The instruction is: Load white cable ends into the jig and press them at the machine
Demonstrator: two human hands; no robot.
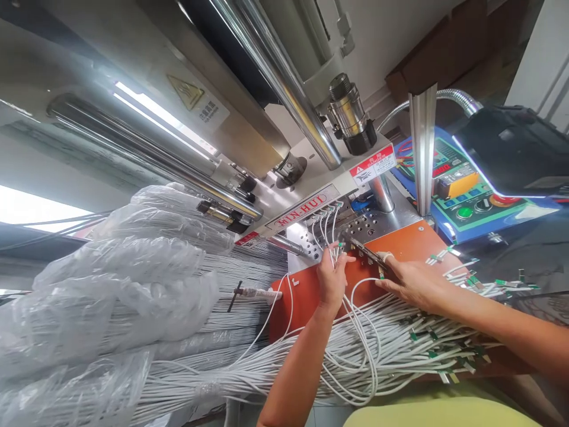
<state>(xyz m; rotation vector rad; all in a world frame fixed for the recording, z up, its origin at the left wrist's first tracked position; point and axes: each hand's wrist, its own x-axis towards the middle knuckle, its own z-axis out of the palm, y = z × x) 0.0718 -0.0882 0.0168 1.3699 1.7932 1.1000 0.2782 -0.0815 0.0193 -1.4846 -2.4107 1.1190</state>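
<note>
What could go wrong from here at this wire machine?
The left hand, gripping white wires, works just below the machine's red DANGER label, so a pinch seems possible. Loose white cables heaped across the orange board could snag and tug the metal strip in the right hand.

Glossy chrome rods [275, 83]; matt white plastic-coated wires [355, 373].

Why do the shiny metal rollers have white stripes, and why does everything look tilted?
In the head view, the long polished steel roller shows bright reflected light as white streaks, a glaring white patch washes out the left edge, and the scene looks tilted and stretched.
</note>
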